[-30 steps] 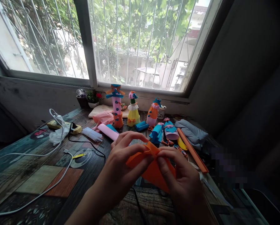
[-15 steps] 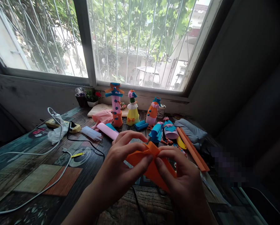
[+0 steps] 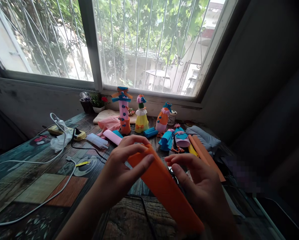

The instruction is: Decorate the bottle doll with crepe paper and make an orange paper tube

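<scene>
A long folded strip of orange crepe paper [image 3: 168, 191] slants down toward the lower right in front of me. My left hand [image 3: 125, 166] pinches its upper end, thumb on the near face and fingers behind. To the right of the strip, my right hand [image 3: 199, 183] is lifted off it, thumb and index finger apart with nothing seen between them. Partly hidden behind that hand is a small dark-handled tool [image 3: 174, 175], perhaps scissors.
Decorated paper figures, one pink and orange [image 3: 124, 115], one yellow [image 3: 141, 121], one orange [image 3: 162, 120], stand toward the window. Orange paper rolls [image 3: 207, 156] and blue paper pieces [image 3: 166, 140] lie rightward. A power strip [image 3: 79, 135] and white cable [image 3: 64, 188] are left.
The orange paper has opened from a bunched fold into a long slanting strip. My right hand has let go of it and moved slightly right; my left hand keeps its pinch.
</scene>
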`<action>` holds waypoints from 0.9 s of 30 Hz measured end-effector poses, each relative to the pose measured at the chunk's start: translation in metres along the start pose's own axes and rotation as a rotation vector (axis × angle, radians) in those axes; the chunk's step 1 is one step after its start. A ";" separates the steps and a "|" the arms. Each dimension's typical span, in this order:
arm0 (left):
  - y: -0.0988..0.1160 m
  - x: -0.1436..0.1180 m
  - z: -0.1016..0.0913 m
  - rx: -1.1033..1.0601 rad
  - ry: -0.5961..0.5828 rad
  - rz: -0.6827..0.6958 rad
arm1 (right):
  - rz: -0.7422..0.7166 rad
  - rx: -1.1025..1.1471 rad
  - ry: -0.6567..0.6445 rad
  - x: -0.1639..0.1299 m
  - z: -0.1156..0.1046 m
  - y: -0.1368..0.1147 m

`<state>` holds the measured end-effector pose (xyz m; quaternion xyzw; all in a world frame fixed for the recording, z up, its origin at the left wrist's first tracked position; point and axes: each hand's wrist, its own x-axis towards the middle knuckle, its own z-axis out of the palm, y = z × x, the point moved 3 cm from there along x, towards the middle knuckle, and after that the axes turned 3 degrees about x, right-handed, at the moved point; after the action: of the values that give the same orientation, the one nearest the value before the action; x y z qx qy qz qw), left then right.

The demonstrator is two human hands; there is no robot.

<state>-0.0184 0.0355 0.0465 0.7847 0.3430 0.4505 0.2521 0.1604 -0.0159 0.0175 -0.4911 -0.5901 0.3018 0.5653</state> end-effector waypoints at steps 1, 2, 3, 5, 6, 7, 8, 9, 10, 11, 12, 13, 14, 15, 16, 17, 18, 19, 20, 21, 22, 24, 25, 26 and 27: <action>-0.002 0.001 -0.002 -0.003 0.004 -0.009 | 0.009 -0.003 0.002 0.001 -0.003 -0.001; -0.005 0.003 -0.005 0.001 0.004 -0.018 | 0.015 -0.013 0.006 0.003 -0.006 -0.001; -0.008 0.004 -0.007 0.013 0.006 -0.024 | 0.015 -0.025 0.010 0.004 -0.010 -0.002; -0.012 0.006 -0.013 0.070 0.012 -0.016 | 0.009 -0.047 0.031 0.006 -0.017 -0.001; -0.013 0.007 -0.014 0.114 0.013 0.001 | 0.000 -0.056 0.044 0.007 -0.021 0.000; -0.013 0.007 -0.015 0.164 0.007 0.023 | -0.007 -0.062 0.056 0.007 -0.024 0.001; -0.013 0.006 -0.016 0.215 -0.002 0.051 | -0.014 -0.068 0.071 0.008 -0.027 0.002; -0.012 0.005 -0.015 0.259 -0.018 0.081 | -0.015 -0.076 0.082 0.008 -0.028 0.003; -0.010 0.004 -0.013 0.294 -0.040 0.107 | -0.017 -0.088 0.089 0.008 -0.028 0.004; -0.007 0.002 -0.011 0.317 -0.066 0.128 | -0.025 -0.101 0.087 0.008 -0.028 0.004; -0.004 0.001 -0.008 0.328 -0.095 0.145 | -0.042 -0.111 0.073 0.008 -0.026 0.003; 0.000 -0.001 -0.006 0.330 -0.121 0.163 | -0.068 -0.117 0.043 0.008 -0.023 0.001; 0.004 -0.004 -0.003 0.323 -0.146 0.181 | -0.106 -0.120 0.003 0.008 -0.019 -0.001; 0.008 -0.006 -0.002 0.314 -0.170 0.199 | -0.150 -0.118 -0.046 0.007 -0.015 -0.004; 0.012 -0.008 -0.001 0.302 -0.189 0.219 | -0.197 -0.112 -0.093 0.005 -0.012 -0.007; 0.016 -0.010 0.000 0.289 -0.204 0.241 | -0.237 -0.105 -0.138 0.003 -0.009 -0.009; 0.020 -0.011 -0.001 0.274 -0.216 0.261 | -0.256 -0.103 -0.179 0.001 -0.006 -0.011; 0.023 -0.013 -0.001 0.261 -0.230 0.274 | -0.255 -0.104 -0.217 -0.002 -0.005 -0.011; 0.026 -0.014 -0.002 0.248 -0.249 0.279 | -0.238 -0.106 -0.252 -0.004 -0.003 -0.011; 0.028 -0.014 -0.002 0.233 -0.272 0.281 | -0.210 -0.110 -0.287 -0.006 -0.002 -0.010; 0.030 -0.015 -0.003 0.219 -0.296 0.279 | -0.174 -0.113 -0.324 -0.008 0.000 -0.009; 0.031 -0.015 -0.003 0.198 -0.328 0.267 | -0.110 -0.089 -0.387 -0.009 0.002 -0.006; 0.032 -0.015 -0.004 0.190 -0.327 0.262 | -0.086 -0.067 -0.401 -0.009 0.004 -0.005; 0.031 -0.015 -0.004 0.182 -0.313 0.255 | -0.057 -0.042 -0.407 -0.008 0.005 -0.003; 0.030 -0.015 -0.005 0.177 -0.293 0.243 | -0.034 -0.015 -0.405 -0.007 0.005 -0.003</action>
<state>-0.0186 0.0056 0.0619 0.8965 0.2439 0.3266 0.1733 0.1537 -0.0226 0.0161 -0.4144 -0.7022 0.3804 0.4365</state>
